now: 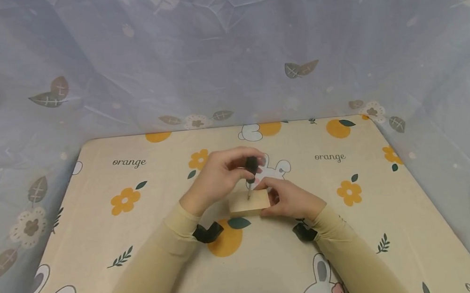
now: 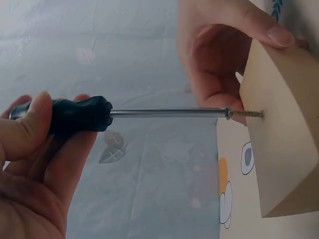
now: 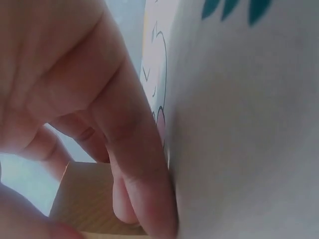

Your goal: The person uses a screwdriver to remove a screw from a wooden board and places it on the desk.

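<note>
My left hand (image 1: 222, 171) grips the dark handle of a screwdriver (image 2: 82, 114), its shaft pointing down in the head view. At the tip, a brass-coloured screw (image 2: 245, 114) stands partly sunk in the face of a wooden block (image 1: 246, 203). Much of the screw's thread shows above the wood in the left wrist view. My right hand (image 1: 288, 198) holds the block at its right end, thumb on the near side and fingers on the far side. The right wrist view shows those fingers against the block (image 3: 87, 196); part of the block is hidden behind them.
Beneath the block lies a tablecloth (image 1: 153, 267) printed with oranges, flowers and rabbits. A pale curtain with leaf prints (image 1: 225, 48) hangs behind the table and along both sides. Dark bands (image 1: 208, 233) sit at both wrists.
</note>
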`<act>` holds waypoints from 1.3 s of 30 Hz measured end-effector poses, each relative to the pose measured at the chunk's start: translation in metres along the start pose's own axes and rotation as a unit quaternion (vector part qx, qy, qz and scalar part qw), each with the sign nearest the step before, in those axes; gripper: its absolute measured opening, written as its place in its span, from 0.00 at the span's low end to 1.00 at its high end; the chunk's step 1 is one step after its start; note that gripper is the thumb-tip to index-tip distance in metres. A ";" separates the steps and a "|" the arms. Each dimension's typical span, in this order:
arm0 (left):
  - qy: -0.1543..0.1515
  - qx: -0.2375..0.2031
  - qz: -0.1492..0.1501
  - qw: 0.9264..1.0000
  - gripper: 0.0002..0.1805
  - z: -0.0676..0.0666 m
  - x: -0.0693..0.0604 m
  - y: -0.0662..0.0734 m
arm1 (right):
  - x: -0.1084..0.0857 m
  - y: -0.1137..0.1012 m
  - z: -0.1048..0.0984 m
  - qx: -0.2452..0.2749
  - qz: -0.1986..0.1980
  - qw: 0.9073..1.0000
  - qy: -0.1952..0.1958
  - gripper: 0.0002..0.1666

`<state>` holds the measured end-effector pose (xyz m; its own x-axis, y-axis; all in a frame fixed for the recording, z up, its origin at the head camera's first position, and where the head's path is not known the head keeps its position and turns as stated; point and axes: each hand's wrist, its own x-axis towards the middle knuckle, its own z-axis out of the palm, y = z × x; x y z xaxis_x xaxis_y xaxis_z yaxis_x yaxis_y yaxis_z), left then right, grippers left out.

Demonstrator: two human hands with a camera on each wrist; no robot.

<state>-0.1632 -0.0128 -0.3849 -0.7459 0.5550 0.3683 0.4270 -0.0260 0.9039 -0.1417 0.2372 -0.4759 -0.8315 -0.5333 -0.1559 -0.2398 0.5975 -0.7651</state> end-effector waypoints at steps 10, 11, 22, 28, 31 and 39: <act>0.077 0.088 0.038 0.992 0.25 0.012 -0.005 0.003 | 0.001 -0.001 0.001 -0.027 -0.010 1.000 0.012 0.27; 0.084 0.093 0.043 0.991 0.25 0.013 -0.005 0.003 | 0.001 0.000 0.001 -0.030 -0.011 0.999 0.015 0.27; 0.058 0.078 0.031 0.995 0.28 0.010 -0.005 0.003 | 0.000 -0.003 0.002 -0.036 -0.022 0.999 0.023 0.27; -0.010 0.049 0.012 0.999 0.28 0.005 -0.003 0.002 | 0.000 -0.004 0.003 -0.037 -0.015 0.999 0.023 0.28; -0.004 0.048 0.002 0.999 0.28 0.006 -0.003 0.001 | 0.001 -0.004 0.003 -0.037 -0.013 0.999 0.023 0.28; 0.059 0.092 0.017 0.994 0.25 0.010 -0.005 0.001 | 0.001 -0.001 0.005 -0.037 -0.012 0.999 0.025 0.28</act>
<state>-0.1541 -0.0071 -0.3876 -0.7794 0.4545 0.4312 0.5316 0.1156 0.8390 -0.1399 0.2332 -0.4778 -0.8491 -0.5178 -0.1048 -0.2948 0.6290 -0.7194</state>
